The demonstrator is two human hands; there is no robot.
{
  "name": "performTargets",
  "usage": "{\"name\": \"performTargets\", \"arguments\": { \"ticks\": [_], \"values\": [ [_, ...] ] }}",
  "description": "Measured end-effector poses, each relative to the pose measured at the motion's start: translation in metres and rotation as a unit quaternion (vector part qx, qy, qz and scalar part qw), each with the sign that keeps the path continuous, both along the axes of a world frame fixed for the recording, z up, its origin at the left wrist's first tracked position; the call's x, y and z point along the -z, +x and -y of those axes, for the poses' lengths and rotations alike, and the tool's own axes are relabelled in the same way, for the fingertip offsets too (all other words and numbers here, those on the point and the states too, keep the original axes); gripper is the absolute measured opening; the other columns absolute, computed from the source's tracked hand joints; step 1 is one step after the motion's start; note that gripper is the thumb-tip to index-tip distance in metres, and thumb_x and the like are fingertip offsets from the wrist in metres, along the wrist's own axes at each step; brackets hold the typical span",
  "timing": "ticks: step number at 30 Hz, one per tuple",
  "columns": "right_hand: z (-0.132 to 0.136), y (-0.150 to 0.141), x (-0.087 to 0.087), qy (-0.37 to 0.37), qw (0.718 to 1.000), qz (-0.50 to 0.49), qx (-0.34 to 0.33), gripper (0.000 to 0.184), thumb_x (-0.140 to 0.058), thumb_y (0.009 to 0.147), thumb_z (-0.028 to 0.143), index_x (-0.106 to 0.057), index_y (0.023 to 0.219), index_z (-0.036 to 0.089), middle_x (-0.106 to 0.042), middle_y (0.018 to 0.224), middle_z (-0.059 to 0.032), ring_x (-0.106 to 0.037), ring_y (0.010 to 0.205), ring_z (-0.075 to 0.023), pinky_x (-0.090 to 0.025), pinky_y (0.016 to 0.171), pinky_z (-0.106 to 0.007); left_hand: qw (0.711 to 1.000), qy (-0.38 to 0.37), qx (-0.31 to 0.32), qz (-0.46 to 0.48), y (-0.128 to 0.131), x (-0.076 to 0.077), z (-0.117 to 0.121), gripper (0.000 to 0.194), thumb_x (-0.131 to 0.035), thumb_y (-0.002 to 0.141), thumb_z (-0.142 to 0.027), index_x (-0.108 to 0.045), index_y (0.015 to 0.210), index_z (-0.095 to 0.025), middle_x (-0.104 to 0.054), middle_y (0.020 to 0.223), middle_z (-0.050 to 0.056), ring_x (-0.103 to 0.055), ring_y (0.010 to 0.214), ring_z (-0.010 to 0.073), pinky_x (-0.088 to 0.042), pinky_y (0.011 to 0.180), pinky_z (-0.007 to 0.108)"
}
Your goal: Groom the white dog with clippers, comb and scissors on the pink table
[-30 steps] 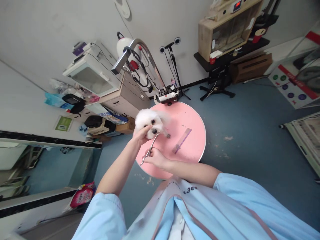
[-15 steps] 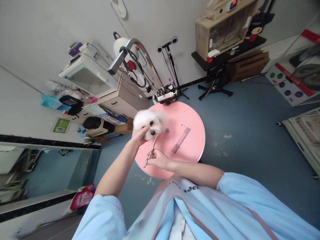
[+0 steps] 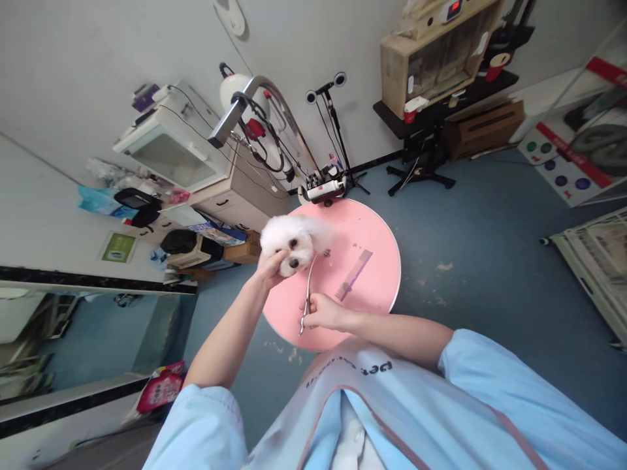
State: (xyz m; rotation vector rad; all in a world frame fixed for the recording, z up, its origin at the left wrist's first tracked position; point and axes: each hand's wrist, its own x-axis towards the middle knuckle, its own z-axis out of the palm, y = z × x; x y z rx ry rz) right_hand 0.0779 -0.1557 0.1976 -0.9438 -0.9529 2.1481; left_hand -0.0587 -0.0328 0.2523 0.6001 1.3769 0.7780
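Note:
A fluffy white dog (image 3: 300, 236) is on the round pink grooming table (image 3: 372, 222), its face turned toward me. My left hand (image 3: 272, 266) grips the side of its muzzle, thumb lying across below the eye. In my right hand (image 3: 324, 312) is a pair of curved silver scissors (image 3: 308, 287), fingers closed around the handles. The blades point up and away from me, their tips beside the dog's cheek; whether they touch the fur I cannot tell. A comb with a purple spine (image 3: 356, 274) lies on the table to the right of the scissors.
A metal grooming arm (image 3: 289, 111) with cables rises behind the table. White cabinets (image 3: 235, 189) stand at the back left. A wooden glass-fronted box (image 3: 431, 72) sits on a black stand. Fur clippings (image 3: 443, 266) dot the blue floor; a wire cage (image 3: 592, 267) is at the right.
My right hand has drawn the scissors slightly to the right, and they now stand more upright. The dog's head has turned a little to the left, with my left hand still on it.

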Motion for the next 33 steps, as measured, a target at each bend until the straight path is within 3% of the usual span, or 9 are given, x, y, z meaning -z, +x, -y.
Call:
{"name": "performTargets", "arguments": {
  "ticks": [7, 18, 27, 33],
  "values": [
    [-0.005, -0.006, -0.002, -0.046, 0.999, -0.022, -0.004, 0.036, -0.069, 0.057, 0.009, -0.05, 0.087, 0.018, -0.067, 0.072, 0.0006, -0.064, 0.066, -0.0135, -0.046, 0.056, -0.023, 1.0, 0.003, 0.007, 0.025, -0.002, -0.002, 0.0, 0.042, -0.074, 0.061, -0.011, -0.06, 0.1, -0.012, -0.068, 0.083, 0.007, -0.064, 0.067, 0.018, -0.054, 0.058, 0.028],
    [-0.001, -0.06, 0.008, 0.021, 0.988, -0.06, 0.138, 0.031, -0.073, 0.06, 0.016, -0.048, 0.078, 0.02, -0.066, 0.079, -0.0003, -0.066, 0.083, -0.0179, -0.052, 0.073, -0.031, 0.999, 0.001, -0.005, 0.041, 0.008, -0.005, 0.002, 0.036, -0.066, 0.067, -0.006, -0.061, 0.103, -0.01, -0.07, 0.084, 0.009, -0.067, 0.07, 0.0206, -0.058, 0.065, 0.035],
    [-0.004, -0.062, 0.003, 0.034, 0.99, -0.039, 0.132, 0.029, -0.07, 0.059, 0.012, -0.046, 0.075, 0.02, -0.068, 0.078, -0.001, -0.067, 0.082, -0.0194, -0.052, 0.074, -0.033, 0.999, -0.003, -0.002, 0.048, 0.005, -0.002, -0.002, 0.044, -0.071, 0.063, -0.008, -0.061, 0.106, -0.011, -0.07, 0.084, 0.009, -0.067, 0.07, 0.0206, -0.058, 0.065, 0.033],
    [-0.003, -0.06, -0.001, 0.018, 0.993, -0.047, 0.108, 0.029, -0.066, 0.062, 0.009, -0.046, 0.08, 0.02, -0.069, 0.079, -0.0022, -0.068, 0.08, -0.0195, -0.053, 0.073, -0.033, 0.997, 0.004, 0.018, 0.069, 0.005, 0.0, 0.0, 0.037, -0.07, 0.062, -0.008, -0.062, 0.098, -0.013, -0.07, 0.088, 0.009, -0.067, 0.073, 0.0226, -0.058, 0.062, 0.034]
  ]
}}
